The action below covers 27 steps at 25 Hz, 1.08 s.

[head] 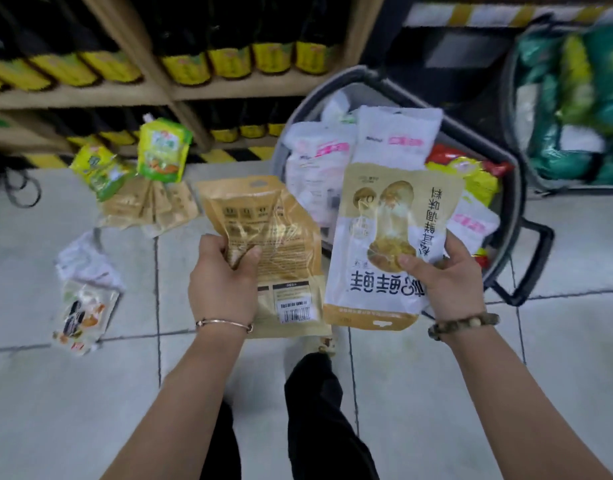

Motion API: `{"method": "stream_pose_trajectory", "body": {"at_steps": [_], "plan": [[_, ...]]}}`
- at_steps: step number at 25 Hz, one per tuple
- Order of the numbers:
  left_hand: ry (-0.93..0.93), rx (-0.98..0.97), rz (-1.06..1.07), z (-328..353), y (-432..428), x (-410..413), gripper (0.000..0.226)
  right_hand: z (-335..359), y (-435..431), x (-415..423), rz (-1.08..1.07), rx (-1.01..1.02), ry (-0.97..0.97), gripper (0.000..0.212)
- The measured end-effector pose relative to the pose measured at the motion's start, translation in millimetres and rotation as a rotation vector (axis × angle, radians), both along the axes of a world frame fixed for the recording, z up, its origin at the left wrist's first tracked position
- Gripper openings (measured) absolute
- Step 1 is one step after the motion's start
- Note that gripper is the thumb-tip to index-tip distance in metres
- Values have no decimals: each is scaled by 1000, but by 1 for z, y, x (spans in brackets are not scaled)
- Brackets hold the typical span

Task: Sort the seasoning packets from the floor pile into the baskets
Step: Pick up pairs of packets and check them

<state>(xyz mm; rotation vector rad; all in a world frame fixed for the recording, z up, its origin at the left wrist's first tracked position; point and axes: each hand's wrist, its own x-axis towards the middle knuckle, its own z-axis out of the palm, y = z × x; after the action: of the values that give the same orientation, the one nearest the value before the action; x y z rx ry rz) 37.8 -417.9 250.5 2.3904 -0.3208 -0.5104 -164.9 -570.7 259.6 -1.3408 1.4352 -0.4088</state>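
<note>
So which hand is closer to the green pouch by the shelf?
Left. The left hand, gripping a tan packet, is below and right of the green pouch; the right hand, gripping a white-and-tan packet, is farther right, beside the grey basket.

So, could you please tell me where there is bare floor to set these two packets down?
Bare floor lies near-left, between the small packet and the left arm, and near-right, below the handle of the grey basket. It is crowded inside that full basket and by the shelf, where green pouches and tan packets lie.
</note>
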Motion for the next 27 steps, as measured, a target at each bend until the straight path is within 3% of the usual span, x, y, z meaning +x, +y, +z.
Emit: {"method": "stream_pose_trajectory", "body": {"at_steps": [5,10,18,20,23,25,27], "plan": [[-12,23,-240,-8,-92,-37,31,-23,-56,-65,-181,50,52,66],[-57,98,-515,-32,-187,-44,30,-47,-101,-87,-282,-26,53,38],[-79,185,-684,-95,-309,-48,32,-105,-177,-79,-284,-54,151,24],[-56,243,-685,-110,-313,-51,39,-122,-181,-76,-242,16,285,30],[53,113,-589,-115,-307,-54,53,-129,-187,-73,-193,68,514,51],[-133,66,-696,-115,-300,-58,67,-126,-193,-68,-86,-56,682,71],[-330,124,-955,-116,-294,-69,73,-122,-195,-57,20,-228,736,74]]}}
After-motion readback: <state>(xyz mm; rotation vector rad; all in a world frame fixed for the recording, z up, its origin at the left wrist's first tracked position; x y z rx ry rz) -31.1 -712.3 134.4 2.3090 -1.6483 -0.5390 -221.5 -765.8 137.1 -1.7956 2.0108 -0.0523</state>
